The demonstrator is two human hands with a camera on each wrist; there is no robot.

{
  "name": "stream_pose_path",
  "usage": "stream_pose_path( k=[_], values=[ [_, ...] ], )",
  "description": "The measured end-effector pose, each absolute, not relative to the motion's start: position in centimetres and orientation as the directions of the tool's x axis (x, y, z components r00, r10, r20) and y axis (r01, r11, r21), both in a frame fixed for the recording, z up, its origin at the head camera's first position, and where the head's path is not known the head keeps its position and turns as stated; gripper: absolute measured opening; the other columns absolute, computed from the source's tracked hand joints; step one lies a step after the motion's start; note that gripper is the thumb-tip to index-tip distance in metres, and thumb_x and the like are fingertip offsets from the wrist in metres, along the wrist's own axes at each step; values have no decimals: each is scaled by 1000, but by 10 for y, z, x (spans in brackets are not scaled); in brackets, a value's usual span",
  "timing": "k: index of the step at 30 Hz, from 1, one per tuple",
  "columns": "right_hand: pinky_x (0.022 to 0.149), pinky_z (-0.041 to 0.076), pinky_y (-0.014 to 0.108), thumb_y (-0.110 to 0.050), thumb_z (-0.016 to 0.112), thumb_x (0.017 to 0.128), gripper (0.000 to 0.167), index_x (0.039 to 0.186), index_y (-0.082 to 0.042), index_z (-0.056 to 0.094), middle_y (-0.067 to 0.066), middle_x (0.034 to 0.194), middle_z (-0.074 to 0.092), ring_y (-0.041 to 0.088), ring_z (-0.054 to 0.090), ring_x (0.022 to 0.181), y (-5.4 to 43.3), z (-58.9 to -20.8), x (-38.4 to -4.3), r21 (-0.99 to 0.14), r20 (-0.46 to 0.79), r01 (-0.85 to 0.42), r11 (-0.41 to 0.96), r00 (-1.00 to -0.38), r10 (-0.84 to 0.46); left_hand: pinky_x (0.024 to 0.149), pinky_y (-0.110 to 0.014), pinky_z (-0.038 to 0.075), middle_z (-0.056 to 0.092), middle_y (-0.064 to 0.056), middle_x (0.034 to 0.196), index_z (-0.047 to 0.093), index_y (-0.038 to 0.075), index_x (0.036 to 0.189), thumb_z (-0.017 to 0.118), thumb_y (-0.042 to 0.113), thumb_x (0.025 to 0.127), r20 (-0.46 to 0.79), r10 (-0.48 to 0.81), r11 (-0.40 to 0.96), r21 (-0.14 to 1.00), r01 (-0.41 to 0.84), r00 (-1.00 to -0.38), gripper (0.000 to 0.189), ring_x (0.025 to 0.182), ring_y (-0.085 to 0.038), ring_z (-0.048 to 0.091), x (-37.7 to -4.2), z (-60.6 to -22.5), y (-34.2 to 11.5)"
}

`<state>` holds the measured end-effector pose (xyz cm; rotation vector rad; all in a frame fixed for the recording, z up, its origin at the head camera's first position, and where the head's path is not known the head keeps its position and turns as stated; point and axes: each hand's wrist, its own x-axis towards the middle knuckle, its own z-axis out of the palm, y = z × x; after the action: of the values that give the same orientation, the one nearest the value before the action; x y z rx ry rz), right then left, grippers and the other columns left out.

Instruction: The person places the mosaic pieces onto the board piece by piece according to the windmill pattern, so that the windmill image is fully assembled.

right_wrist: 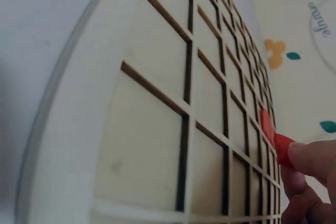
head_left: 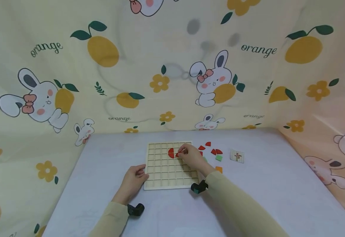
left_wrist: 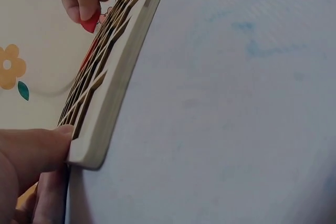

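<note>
A pale wooden grid board [head_left: 157,189] lies on the table. My left hand [head_left: 133,181] holds the board's left edge, its thumb [left_wrist: 60,136] at the rim in the left wrist view. Over the far part of the grid, my right hand [head_left: 193,157] pinches a red quarter-circle piece [right_wrist: 283,149] between thumb and fingers. Just left of that piece, red pieces [head_left: 171,153] form a half circle on the grid. The right fingers partly cover the pinched piece in the head view.
Right of the board lie loose red pieces [head_left: 218,151], green pieces [head_left: 218,158] and an orange piece [head_left: 218,169]. A small pattern card [head_left: 237,156] is further right. A printed cloth [head_left: 172,49] hangs behind the white table [head_left: 101,164].
</note>
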<state>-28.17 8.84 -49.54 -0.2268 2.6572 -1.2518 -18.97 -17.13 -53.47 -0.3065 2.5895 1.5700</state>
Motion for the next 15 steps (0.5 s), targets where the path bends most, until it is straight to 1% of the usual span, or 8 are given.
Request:
stream_pose_path(
  k=[5,10,15],
  values=[
    [59,43,30,-22,64,94,4,94,-18,62,0,84,60,18,51,71,87,-504,-284,-749,-103,-74,658,-969,-226,88,-34,50,52,-7,113,55,9,136,70,14,88,-186,-112,458,862,-217,-976,51,102,-19,53,-190,-535,-171],
    [63,45,31,-23,63,95,4,95,-19,63,-1,86,61,19,53,75,85,-508,-287,-742,-115,-53,668,-972,-206,88,-34,49,52,-7,113,54,9,137,70,14,88,-196,-109,459,860,-224,-975,51,103,-19,53,-190,-534,-171],
    [65,46,30,-23,64,94,5,97,-19,65,-3,86,61,18,54,77,84,-509,-288,-724,-101,-63,687,-975,-196,89,-36,49,51,-7,114,53,9,138,69,15,89,-202,-112,457,859,-231,-973,52,104,-20,52,-189,-532,-170]
  ],
)
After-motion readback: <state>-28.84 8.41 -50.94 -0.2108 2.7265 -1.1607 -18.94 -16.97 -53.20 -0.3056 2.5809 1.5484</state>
